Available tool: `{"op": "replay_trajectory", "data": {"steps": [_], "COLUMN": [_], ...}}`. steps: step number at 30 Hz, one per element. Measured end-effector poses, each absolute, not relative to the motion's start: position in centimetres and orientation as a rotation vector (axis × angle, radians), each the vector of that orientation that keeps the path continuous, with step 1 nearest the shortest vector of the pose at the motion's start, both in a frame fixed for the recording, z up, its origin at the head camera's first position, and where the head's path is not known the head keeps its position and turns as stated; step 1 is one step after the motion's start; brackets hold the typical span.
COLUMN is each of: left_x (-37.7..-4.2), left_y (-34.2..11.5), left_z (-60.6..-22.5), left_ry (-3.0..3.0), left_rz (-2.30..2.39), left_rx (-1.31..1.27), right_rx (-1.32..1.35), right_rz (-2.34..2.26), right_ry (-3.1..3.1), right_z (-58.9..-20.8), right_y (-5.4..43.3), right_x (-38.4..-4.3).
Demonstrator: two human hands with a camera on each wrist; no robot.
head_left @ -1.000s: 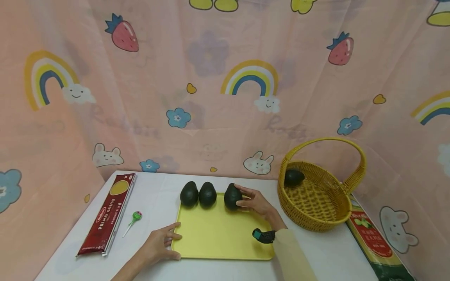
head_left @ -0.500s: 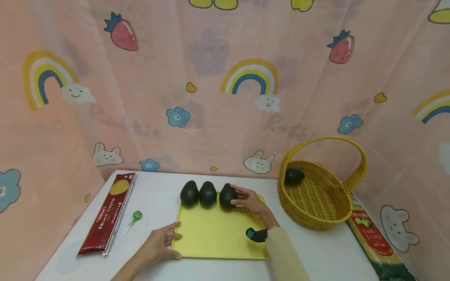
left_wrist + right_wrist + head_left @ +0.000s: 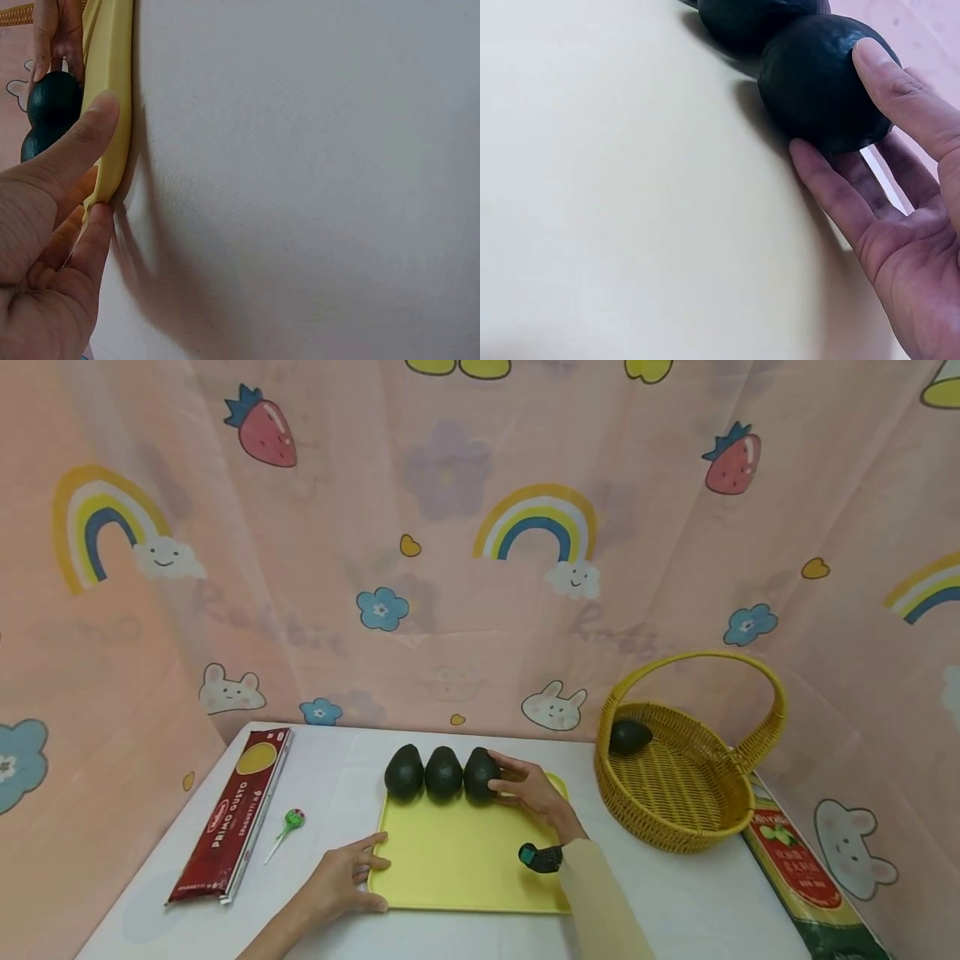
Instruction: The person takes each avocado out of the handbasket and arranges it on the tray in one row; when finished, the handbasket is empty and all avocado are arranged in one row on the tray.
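Three dark green avocados stand in a row along the back of a yellow tray (image 3: 465, 868): a left one (image 3: 404, 772), a middle one (image 3: 443, 774) and a right one (image 3: 480, 775). My right hand (image 3: 528, 789) holds the right avocado from its right side; in the right wrist view the thumb lies on one side of this avocado (image 3: 817, 82) and the fingers on the other. At the tray's front left corner, my left hand (image 3: 341, 881) grips the rim, its thumb and fingertips against the edge in the left wrist view. Another avocado (image 3: 630, 737) lies inside a yellow wicker basket (image 3: 675, 835).
A red spaghetti packet (image 3: 232, 818) and a green lollipop (image 3: 288, 827) lie left of the tray. Right of it stands the basket with its tall handle, beside a red and green packet (image 3: 806, 868). A patterned pink curtain (image 3: 450, 668) hangs behind the white table (image 3: 337, 768).
My right hand has slid the right avocado leftward along the tray until it sits close beside the middle one. The left hand has stayed at the tray corner.
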State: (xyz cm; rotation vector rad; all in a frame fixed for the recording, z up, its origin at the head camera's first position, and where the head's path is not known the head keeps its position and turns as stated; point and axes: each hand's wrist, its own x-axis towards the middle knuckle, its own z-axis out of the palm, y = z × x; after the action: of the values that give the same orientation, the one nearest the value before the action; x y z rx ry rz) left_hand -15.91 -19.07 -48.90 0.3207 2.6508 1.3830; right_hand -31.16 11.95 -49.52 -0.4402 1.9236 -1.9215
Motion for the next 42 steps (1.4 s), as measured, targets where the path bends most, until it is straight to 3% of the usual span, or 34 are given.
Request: {"op": "replay_trajectory", "data": {"steps": [20,42], "left_x": [-16.5,-15.7], "left_y": [-18.9,-18.6], "left_z": [-47.8,-48.1], "left_ry": [2.697,2.652], "left_rz": [1.329,1.328], "left_rx": [0.204,0.182], "right_rx": [-0.425,-0.471], "right_rz": [-1.924,-1.972], "right_ry": [1.902,1.936], "right_z": [-48.2,-47.2], "right_y": [12.6,15.3], "right_x": [-32.0,-30.3]}}
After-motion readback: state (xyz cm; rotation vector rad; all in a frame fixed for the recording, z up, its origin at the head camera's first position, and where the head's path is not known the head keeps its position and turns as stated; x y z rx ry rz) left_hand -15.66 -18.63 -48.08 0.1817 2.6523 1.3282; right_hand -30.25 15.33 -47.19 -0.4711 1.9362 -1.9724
